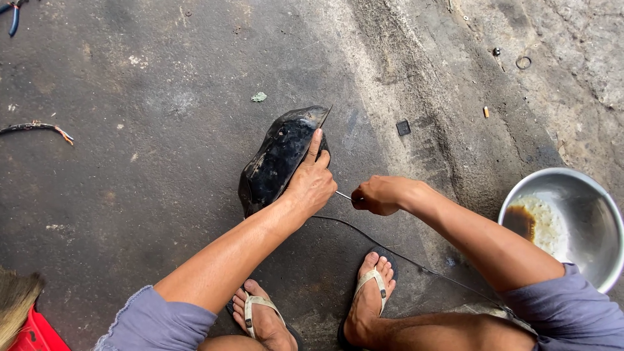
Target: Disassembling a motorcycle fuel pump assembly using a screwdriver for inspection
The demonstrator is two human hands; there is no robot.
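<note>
Black, glossy, flattened rubber piece (pixel 279 159) lies on the dark oily concrete floor (pixel 149 162), centre of view, long axis running from near-left to far-right. Left hand (pixel 312 182) presses flat on its right edge, index finger stretched along that axis toward the far tip; grip spread, pinning, not clasping. Right hand (pixel 383 195) sits just right of the left, fist clenched around a thin metal rod tool (pixel 343 194) whose tip points left, meeting the rubber's near-right edge under the left hand. So the rubber lies left of the right grip; left hand is nearer, already on it. Thin black wire (pixel 390 250) trails from near the hands toward near-right. Round steel bowl (pixel 572 221) with brown liquid far right, well apart. No packages, labels or signs visible. Small black square (pixel 403 127) lies beyond the hands.
</note>
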